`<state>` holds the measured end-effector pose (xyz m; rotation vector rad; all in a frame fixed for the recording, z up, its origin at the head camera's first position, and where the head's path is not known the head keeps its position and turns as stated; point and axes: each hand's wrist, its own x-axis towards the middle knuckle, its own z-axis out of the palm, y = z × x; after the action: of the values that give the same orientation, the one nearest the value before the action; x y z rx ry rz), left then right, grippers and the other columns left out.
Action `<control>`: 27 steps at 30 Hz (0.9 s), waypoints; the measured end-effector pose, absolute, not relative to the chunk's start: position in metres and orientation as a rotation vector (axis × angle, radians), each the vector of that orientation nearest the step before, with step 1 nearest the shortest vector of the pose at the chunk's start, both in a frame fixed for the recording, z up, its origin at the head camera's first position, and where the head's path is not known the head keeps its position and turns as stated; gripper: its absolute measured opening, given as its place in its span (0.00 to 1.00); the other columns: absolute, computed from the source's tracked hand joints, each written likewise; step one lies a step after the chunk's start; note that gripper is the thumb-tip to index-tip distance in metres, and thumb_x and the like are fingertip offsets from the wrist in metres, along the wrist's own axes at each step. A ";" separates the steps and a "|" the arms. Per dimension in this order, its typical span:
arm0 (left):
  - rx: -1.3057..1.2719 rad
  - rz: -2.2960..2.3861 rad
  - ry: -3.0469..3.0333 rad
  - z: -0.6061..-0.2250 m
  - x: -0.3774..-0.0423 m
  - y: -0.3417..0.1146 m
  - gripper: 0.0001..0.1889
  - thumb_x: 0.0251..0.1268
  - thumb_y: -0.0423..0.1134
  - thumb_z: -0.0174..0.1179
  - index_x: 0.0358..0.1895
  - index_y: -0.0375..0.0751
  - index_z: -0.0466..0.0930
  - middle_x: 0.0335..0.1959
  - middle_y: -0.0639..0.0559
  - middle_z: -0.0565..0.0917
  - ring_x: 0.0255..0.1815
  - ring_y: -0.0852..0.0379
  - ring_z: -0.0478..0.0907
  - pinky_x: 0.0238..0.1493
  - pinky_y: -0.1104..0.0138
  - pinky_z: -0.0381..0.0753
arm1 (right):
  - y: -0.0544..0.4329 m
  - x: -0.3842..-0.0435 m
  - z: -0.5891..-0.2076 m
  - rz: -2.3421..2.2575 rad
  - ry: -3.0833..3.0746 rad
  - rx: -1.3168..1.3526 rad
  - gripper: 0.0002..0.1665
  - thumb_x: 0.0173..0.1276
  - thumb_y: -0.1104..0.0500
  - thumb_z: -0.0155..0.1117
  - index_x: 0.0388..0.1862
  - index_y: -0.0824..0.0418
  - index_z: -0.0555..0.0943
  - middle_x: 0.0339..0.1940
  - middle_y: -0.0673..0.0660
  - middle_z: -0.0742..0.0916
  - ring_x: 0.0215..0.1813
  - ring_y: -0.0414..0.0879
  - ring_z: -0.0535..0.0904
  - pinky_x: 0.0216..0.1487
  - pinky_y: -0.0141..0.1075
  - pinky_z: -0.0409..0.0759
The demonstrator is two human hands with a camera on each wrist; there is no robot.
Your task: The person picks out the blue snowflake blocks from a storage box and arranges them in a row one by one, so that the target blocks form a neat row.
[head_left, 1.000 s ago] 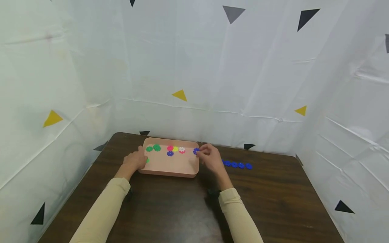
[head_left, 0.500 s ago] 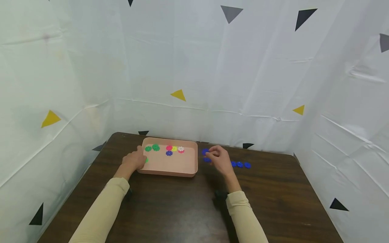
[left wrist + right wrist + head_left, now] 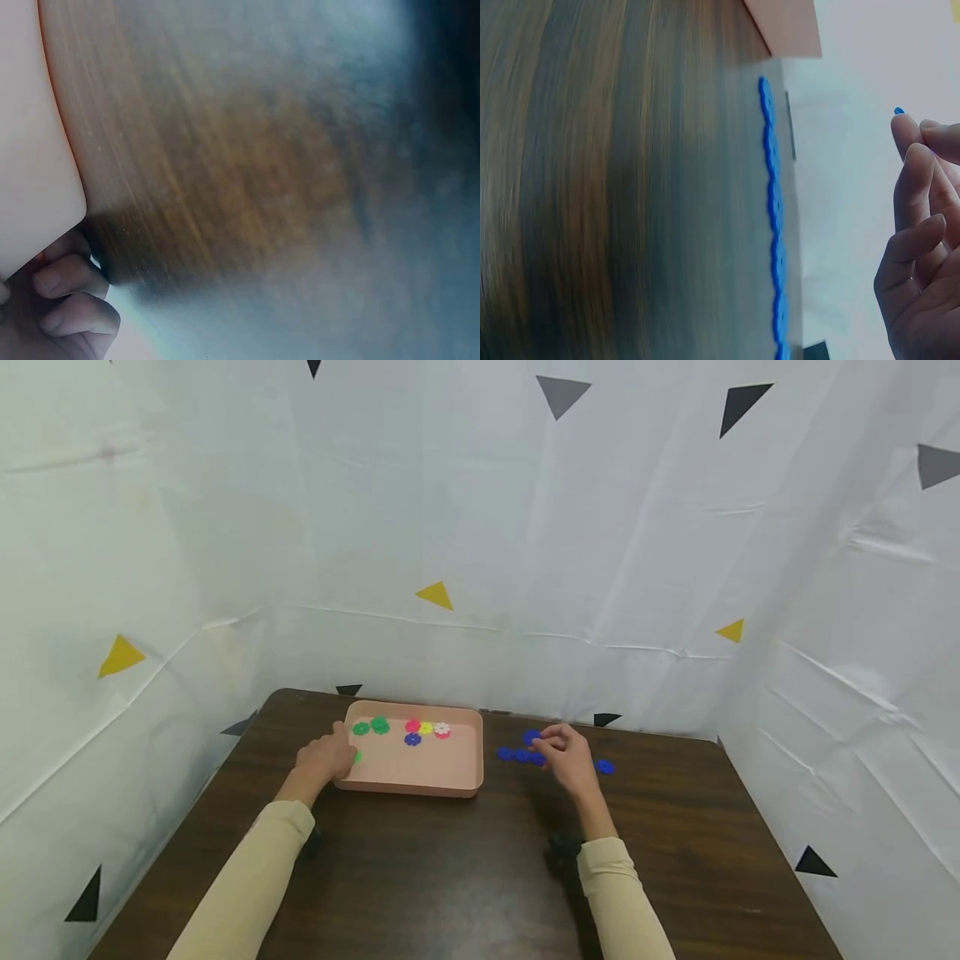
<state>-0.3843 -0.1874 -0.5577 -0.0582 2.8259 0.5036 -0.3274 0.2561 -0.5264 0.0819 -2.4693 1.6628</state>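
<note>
My left hand (image 3: 326, 758) grips the left side of a peach-coloured tray (image 3: 420, 772); in the left wrist view its fingers (image 3: 71, 277) curl at the tray's corner. Between thumb and fingertips my right hand (image 3: 568, 760) pinches a blue flower-shaped disc (image 3: 532, 737), raised above the table. Below it runs a row of similar blue discs (image 3: 776, 217), laid edge to edge right of the tray and partly hidden by the hand in the head view. Inside the tray are green discs (image 3: 380, 725), a pink one (image 3: 412, 726), a yellow one (image 3: 426, 727), a blue one (image 3: 412, 739) and a white one (image 3: 442, 728) overlapping pink.
The dark wooden table (image 3: 465, 877) extends toward me and to the right. White sheeting (image 3: 480, 527) with black, grey and yellow triangles encloses its back and sides. A light green piece (image 3: 357, 756) lies in the tray beside the left hand.
My right hand has lifted the blue disc from over the tray's right edge and carried it right, above the blue row. The left hand stays at the tray.
</note>
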 end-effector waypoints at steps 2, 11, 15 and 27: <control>-0.058 0.507 2.821 -0.559 -0.384 -0.187 0.34 0.82 0.44 0.43 0.80 0.25 0.47 0.45 0.32 0.81 0.39 0.39 0.77 0.51 0.44 0.78 | 0.263 -0.326 -0.527 1.659 -2.466 0.069 0.16 0.78 0.58 0.69 0.54 0.69 0.80 0.47 0.70 0.93 0.35 0.65 0.85 0.42 0.47 0.86; -0.057 0.512 2.828 -0.562 -0.386 -0.188 0.34 0.82 0.44 0.43 0.79 0.26 0.48 0.45 0.32 0.81 0.38 0.39 0.77 0.53 0.43 0.77 | 0.287 -0.320 -0.525 1.616 -2.470 0.019 0.16 0.78 0.59 0.69 0.54 0.70 0.80 0.47 0.69 0.93 0.34 0.55 0.87 0.42 0.46 0.86; -0.060 0.513 2.824 -0.560 -0.386 -0.188 0.33 0.82 0.44 0.43 0.79 0.26 0.48 0.44 0.32 0.81 0.38 0.39 0.77 0.52 0.43 0.77 | 0.297 -0.318 -0.527 1.608 -2.457 0.005 0.17 0.78 0.59 0.69 0.54 0.72 0.80 0.47 0.72 0.92 0.31 0.54 0.85 0.38 0.41 0.85; -0.063 0.493 2.798 -0.559 -0.387 -0.188 0.34 0.82 0.44 0.43 0.79 0.25 0.46 0.45 0.32 0.81 0.39 0.38 0.77 0.54 0.41 0.77 | 0.321 -0.305 -0.511 1.617 -2.473 -0.097 0.18 0.79 0.63 0.67 0.57 0.76 0.77 0.49 0.76 0.91 0.28 0.41 0.83 0.35 0.34 0.83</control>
<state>-0.3873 -0.1883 -0.5590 -0.0635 2.7979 0.4931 -0.3047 0.3207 -0.5112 -0.0972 -2.4726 1.6169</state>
